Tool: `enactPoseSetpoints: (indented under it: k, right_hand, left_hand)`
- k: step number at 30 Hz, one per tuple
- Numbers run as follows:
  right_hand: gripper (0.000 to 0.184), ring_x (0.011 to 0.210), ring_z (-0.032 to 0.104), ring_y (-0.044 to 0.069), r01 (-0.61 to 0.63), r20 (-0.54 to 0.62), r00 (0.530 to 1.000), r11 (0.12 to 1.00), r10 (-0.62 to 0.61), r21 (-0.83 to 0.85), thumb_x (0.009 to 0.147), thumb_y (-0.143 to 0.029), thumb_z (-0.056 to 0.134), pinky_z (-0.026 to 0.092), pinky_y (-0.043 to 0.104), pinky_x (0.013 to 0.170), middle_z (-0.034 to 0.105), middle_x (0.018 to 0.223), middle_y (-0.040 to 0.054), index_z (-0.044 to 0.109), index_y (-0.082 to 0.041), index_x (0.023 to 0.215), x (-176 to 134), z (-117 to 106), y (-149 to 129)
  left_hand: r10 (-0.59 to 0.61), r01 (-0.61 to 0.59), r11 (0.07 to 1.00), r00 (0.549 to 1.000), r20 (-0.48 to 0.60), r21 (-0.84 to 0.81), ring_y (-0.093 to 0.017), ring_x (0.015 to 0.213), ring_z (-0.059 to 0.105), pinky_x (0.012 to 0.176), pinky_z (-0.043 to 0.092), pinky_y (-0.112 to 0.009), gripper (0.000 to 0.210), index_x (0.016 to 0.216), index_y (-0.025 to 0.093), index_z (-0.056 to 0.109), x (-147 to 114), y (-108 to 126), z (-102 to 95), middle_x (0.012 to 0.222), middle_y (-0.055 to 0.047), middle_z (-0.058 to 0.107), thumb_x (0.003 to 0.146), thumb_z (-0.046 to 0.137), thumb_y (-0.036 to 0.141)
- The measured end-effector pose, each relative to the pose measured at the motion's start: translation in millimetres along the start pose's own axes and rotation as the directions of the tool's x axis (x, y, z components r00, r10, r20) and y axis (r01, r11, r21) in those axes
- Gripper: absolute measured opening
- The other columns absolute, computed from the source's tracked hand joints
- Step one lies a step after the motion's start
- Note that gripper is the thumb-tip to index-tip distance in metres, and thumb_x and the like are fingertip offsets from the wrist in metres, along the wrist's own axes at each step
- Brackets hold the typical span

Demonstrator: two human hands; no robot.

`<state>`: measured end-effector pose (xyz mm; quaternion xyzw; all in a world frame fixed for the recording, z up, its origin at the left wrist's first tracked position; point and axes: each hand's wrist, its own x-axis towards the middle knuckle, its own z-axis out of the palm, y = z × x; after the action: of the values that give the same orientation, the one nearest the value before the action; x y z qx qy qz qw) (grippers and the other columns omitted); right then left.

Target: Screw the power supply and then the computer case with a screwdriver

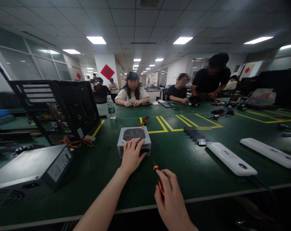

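Observation:
A grey computer power supply with a honeycomb vent on top stands on the green table in front of me. My left hand rests on it, fingers stretched over the vent and thumb apart on its near side. My right hand is closed around the handle of an orange and black screwdriver. Its thin shaft points away from me, toward the lower right corner of the power supply; whether the tip touches it I cannot tell. Coloured cables lie behind the power supply.
At left are an open black computer case and a larger power supply. A water bottle stands behind. Two white elongated devices lie at right, near a blurred patch. Several people sit or stand across the green table.

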<state>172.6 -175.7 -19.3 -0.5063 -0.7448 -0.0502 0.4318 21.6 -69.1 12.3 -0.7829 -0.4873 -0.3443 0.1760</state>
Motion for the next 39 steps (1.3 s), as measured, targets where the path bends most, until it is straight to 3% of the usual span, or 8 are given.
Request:
enactPoseSetpoints:
  k: [7,15,19,21,24,28,31,39]
  right_hand:
    - [0.025,0.082,0.059,0.018,-0.139,-0.038,0.989,0.983,0.144,0.121,0.085,-0.021,0.034,0.052,0.03,0.066,0.054,0.092,0.0088,0.04,-0.018,0.109,11.4,-11.5,-0.2]
    - [0.021,0.084,0.058,0.019,-0.074,-0.017,0.997,0.992,0.077,0.107,0.081,-0.019,0.039,0.052,0.032,0.067,0.048,0.096,0.0101,0.047,-0.018,0.1,3.2,-4.0,2.9]
    - [0.021,0.078,0.058,0.018,-0.233,0.02,0.972,0.939,0.235,0.255,0.083,-0.027,0.041,0.051,0.032,0.067,0.053,0.09,0.0079,0.049,-0.019,0.1,-0.2,-5.2,11.9]
    - [0.025,0.064,0.057,0.014,-0.419,0.183,0.908,0.814,0.377,0.402,0.084,-0.034,0.038,0.049,0.027,0.054,0.056,0.083,0.0059,0.048,-0.018,0.101,2.7,-8.1,14.5]
    - [0.031,0.045,0.046,0.008,-0.67,0.461,0.737,0.439,0.494,0.599,0.083,-0.042,0.036,0.032,0.016,0.033,0.055,0.069,0.0007,0.045,-0.018,0.1,11.2,-11.9,13.0]
    - [0.028,0.038,0.036,0.002,-0.76,0.677,0.572,-0.01,0.463,0.65,0.072,-0.038,0.057,0.016,0.009,0.03,0.051,0.062,-0.0037,0.046,-0.016,0.087,23.6,-13.4,8.7]
    - [0.025,0.034,0.03,0.0,-0.769,0.743,0.509,-0.16,0.434,0.619,0.065,-0.027,0.065,0.015,0.009,0.029,0.045,0.05,-0.0072,0.048,-0.015,0.08,29.7,-12.3,7.6]
    - [0.009,0.045,0.05,0.004,-0.703,0.85,0.301,-0.501,0.433,0.504,0.076,-0.022,0.053,0.028,0.009,0.033,0.055,0.062,0.0014,0.051,-0.013,0.073,38.9,-8.1,3.3]
  left_hand:
    - [-0.003,0.003,1.0,1.0,0.012,0.005,-0.025,0.11,0.038,0.091,0.029,-0.042,0.046,0.115,0.02,0.045,0.1,2.3,-1.3,0.119,-0.009,0.047,0.071,0.057,0.025]
    - [-0.009,0.009,0.999,1.0,0.0,0.04,-0.024,0.109,0.039,0.09,0.03,-0.041,0.045,0.114,0.02,0.046,0.0,3.3,-0.1,0.118,-0.009,0.047,0.071,0.058,0.027]
    - [-0.005,0.006,1.0,1.0,-0.014,0.026,-0.025,0.109,0.039,0.089,0.031,-0.042,0.046,0.115,0.021,0.046,0.0,3.6,0.5,0.118,-0.01,0.047,0.071,0.058,0.026]
    - [0.0,0.0,1.0,1.0,-0.018,0.017,-0.026,0.109,0.04,0.088,0.031,-0.043,0.045,0.115,0.021,0.046,-0.1,3.8,0.5,0.118,-0.01,0.048,0.071,0.057,0.025]
    - [-0.004,0.004,1.0,1.0,-0.022,0.005,-0.026,0.109,0.039,0.089,0.03,-0.044,0.045,0.115,0.021,0.045,-0.3,3.8,1.1,0.118,-0.01,0.048,0.072,0.057,0.025]
    - [-0.014,0.014,1.0,1.0,-0.014,-0.002,-0.026,0.11,0.038,0.09,0.029,-0.044,0.044,0.115,0.022,0.046,-0.4,3.4,1.8,0.119,-0.01,0.047,0.072,0.056,0.026]
    - [-0.02,0.02,1.0,1.0,-0.012,0.009,-0.026,0.11,0.039,0.091,0.029,-0.043,0.045,0.115,0.021,0.046,-0.1,3.6,1.7,0.119,-0.009,0.047,0.072,0.057,0.026]
    - [-0.005,0.007,1.0,0.998,-0.059,0.03,-0.025,0.108,0.041,0.09,0.03,-0.042,0.046,0.115,0.02,0.046,0.3,4.0,3.3,0.116,-0.009,0.049,0.07,0.058,0.024]
